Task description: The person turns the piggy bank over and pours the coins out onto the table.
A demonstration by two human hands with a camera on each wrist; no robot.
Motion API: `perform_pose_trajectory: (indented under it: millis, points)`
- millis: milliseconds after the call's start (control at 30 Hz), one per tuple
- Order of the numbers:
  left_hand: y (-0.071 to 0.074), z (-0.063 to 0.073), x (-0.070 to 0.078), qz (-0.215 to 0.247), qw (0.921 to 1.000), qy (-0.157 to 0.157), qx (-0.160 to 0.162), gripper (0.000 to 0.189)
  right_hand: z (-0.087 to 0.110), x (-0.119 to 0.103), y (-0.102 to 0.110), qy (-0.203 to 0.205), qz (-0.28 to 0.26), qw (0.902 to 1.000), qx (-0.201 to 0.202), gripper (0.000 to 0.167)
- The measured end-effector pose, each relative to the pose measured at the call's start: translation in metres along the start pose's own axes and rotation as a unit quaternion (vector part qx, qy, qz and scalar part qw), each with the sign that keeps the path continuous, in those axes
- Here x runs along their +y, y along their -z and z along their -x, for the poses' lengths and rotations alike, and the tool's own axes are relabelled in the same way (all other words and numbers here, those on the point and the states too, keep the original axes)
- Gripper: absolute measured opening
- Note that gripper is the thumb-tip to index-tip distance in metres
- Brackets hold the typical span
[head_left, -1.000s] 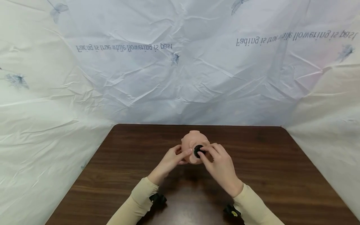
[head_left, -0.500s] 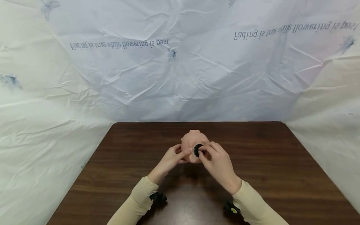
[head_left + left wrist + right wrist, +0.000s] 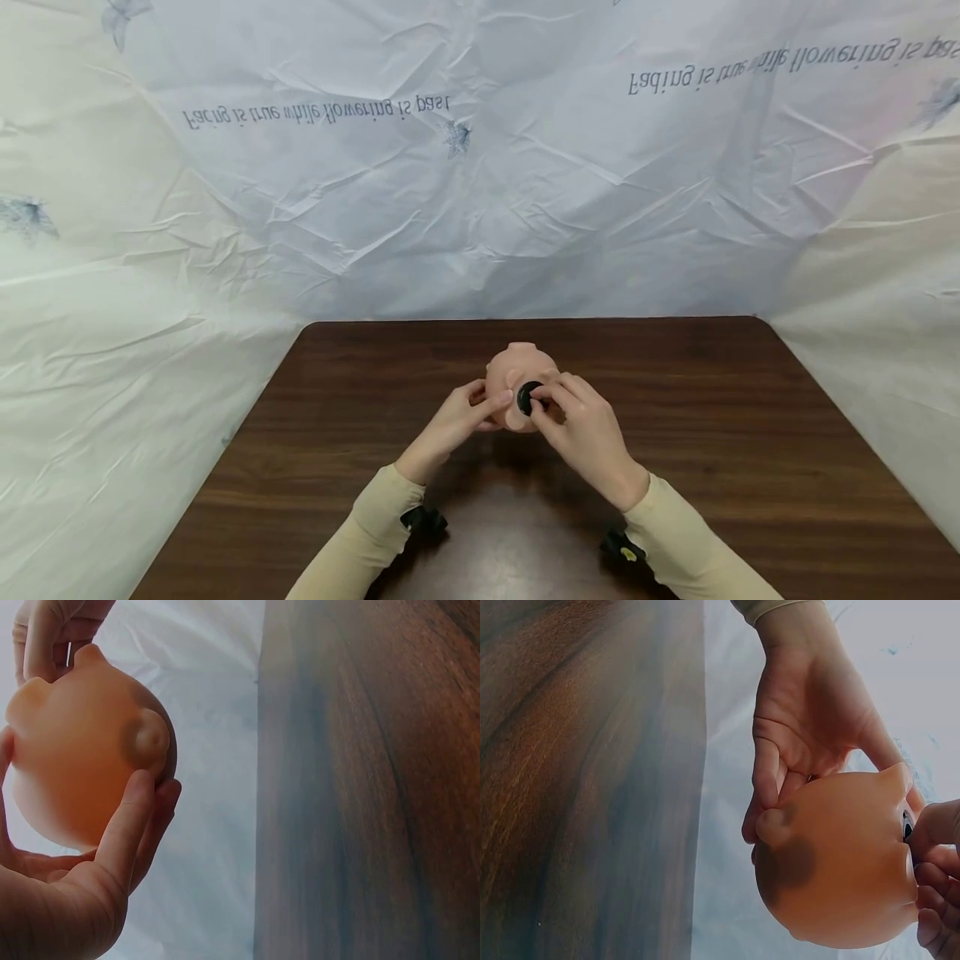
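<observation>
A round pink piggy bank [image 3: 519, 362] with stubby feet is held up over the far half of the table, its underside facing the head camera. My left hand [image 3: 452, 422] grips it from the left, thumb near the underside and the other fingers around the body. Set in the underside is a round black plug [image 3: 524, 401], which the thumb and forefinger of my right hand [image 3: 592, 435] pinch. In the left wrist view the smooth body [image 3: 75, 757] hides the plug. From the right wrist, only a dark sliver of the plug [image 3: 907, 826] shows between two feet.
The dark brown wooden table [image 3: 697, 417] stretches out under both arms. White sheeting [image 3: 525, 208] with printed lettering and flowers hangs behind it and along both sides. A black camera mount [image 3: 425, 523] sits under the left wrist, another mount [image 3: 622, 550] under the right.
The right thumb and forefinger have shifted slightly on the black plug. The left hand keeps its hold on the piggy bank. The head view has tilted a little downward relative to the backdrop.
</observation>
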State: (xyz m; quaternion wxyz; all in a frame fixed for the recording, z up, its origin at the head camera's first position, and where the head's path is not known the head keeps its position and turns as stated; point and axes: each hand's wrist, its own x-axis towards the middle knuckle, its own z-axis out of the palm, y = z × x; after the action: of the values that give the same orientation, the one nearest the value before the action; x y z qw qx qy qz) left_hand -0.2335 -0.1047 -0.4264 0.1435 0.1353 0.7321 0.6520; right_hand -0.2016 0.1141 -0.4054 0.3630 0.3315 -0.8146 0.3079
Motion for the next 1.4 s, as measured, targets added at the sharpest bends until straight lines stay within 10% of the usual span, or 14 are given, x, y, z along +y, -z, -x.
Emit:
perform_pose_trajectory:
  millis: [1400]
  points:
    - [-0.0092,0.0087,0.0023,0.030,0.9989,-0.033,0.016,0.074,0.0020,-0.0046,0.0042,-0.045,0.041,0.9981,0.000,0.015]
